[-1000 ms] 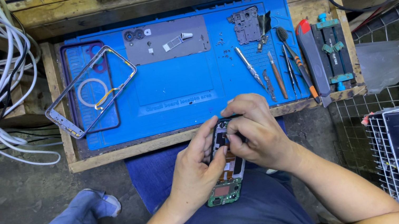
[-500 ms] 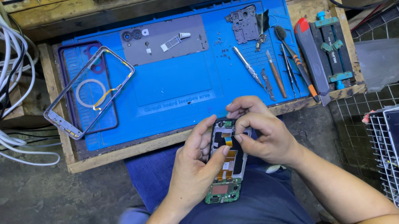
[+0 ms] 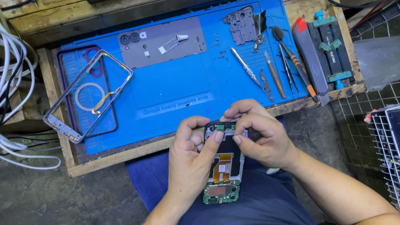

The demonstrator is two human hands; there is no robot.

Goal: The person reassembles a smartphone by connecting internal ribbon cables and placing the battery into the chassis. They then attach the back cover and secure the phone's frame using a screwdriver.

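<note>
left hand: the left hand curled around the left edge of an opened phone, fingers closed on it, thumb laid across its upper face.
right hand: the right hand closed on the phone's right edge and top, fingers bent tight, tips pressing at the upper end beside the left thumb.
phone: back cover off, dark inner plate, an orange flex cable and a green circuit board at the lower end all showed; it sat over the person's lap, just below the front edge of the bench.
long axis: ran roughly from the bench down toward the body, tilted slightly, the green board end nearest the person.
blue mat: a blue work mat covered the bench.
on the mat: a bare phone frame lay at left, a grey back plate at top, tweezers and screwdrivers at right, well apart from the hands.
left of bench: white cables hung in loops.
</note>
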